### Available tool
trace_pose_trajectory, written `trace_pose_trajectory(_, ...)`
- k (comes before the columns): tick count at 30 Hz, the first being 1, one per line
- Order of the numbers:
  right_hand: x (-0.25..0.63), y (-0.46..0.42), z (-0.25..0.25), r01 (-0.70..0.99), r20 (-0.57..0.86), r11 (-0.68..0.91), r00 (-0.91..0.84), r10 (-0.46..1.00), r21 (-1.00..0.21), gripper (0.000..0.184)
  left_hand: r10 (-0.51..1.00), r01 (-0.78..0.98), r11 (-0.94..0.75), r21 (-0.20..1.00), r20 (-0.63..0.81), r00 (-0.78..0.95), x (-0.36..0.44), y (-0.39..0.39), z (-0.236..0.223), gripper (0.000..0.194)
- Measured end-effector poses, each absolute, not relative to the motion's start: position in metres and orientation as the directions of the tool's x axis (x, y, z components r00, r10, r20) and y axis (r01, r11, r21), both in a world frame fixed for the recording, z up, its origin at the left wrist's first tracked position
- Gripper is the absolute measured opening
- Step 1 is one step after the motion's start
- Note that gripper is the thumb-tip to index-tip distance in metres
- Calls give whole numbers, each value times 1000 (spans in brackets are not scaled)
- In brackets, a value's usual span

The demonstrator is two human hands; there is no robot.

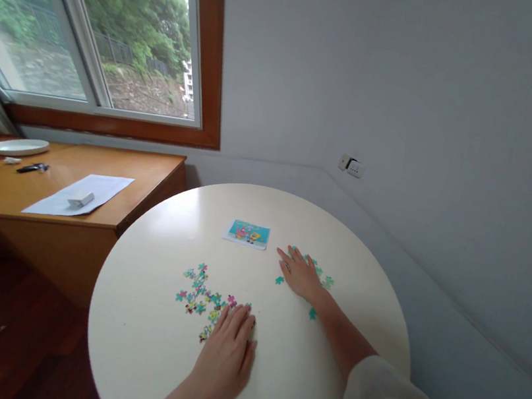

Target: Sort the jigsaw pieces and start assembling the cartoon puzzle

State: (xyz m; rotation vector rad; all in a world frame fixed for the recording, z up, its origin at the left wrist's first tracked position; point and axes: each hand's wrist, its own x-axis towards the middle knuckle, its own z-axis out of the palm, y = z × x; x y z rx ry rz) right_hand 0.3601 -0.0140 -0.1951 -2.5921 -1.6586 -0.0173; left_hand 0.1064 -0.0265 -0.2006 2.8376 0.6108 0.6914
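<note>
Puzzle pieces [200,308], slanting toward left fingers [236,322], their hold unclear, right fingers [296,256] splayed flat

One head-worn cam here, looking forward and kinda down from the near side of the round table [139,341]. It's close enough that the table's near rim drops out of frame, but wide enough to catch the window [73,17] far left and wall [477,158] far right.
</note>
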Motion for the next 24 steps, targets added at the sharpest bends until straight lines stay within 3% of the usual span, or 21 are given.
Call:
trace_pose_trajectory(5,355,-24,-185,917,17,-396,397,918,-35,48,393,289,-915,283,454,800,105,-26,-193,30)
trace_pose_trajectory(10,345,-73,-193,955,194,-295,284,939,28,48,369,239,-921,308,489,790,105,-26,-188,31)
trace_pose_trajectory(14,345,-109,-213,945,252,-322,299,920,56,56,374,232,-918,321,505,778,105,-26,-190,32)
trace_pose_trajectory(24,326,-70,-206,925,166,-380,378,911,-20,61,383,241,-916,322,514,767,104,-26,-190,29)
